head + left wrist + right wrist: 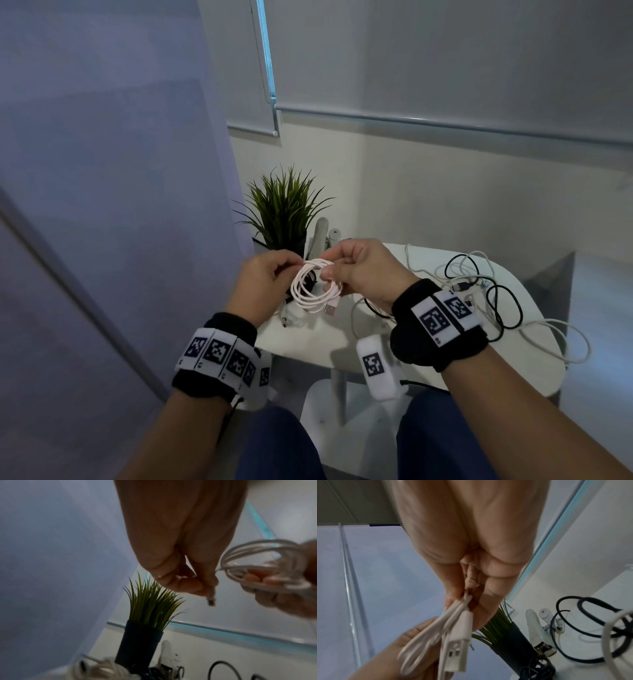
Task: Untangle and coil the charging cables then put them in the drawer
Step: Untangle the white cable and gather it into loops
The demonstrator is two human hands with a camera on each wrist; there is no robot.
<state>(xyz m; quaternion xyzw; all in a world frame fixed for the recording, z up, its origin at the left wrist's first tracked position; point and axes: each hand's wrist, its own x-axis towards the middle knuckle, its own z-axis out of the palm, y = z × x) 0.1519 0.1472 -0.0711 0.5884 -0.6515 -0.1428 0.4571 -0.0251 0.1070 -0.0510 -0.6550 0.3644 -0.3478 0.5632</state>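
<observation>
A pale pink cable (313,289) is wound into a small coil and held in the air above the white table (428,346). My right hand (356,269) grips the coil's right side, with the USB plug (331,307) hanging below; the same plug (456,646) fills the right wrist view. My left hand (270,274) pinches the cable's other end at the coil's upper left, and its small plug (211,600) sticks out under the fingertips. A tangle of black and white cables (486,294) lies on the table to the right. No drawer is in view.
A potted grass plant (284,209) in a dark pot stands at the table's back left, with a white clip-like item (320,236) beside it. Another white coil (102,669) lies near the pot. A purple-grey panel (102,205) stands close on the left.
</observation>
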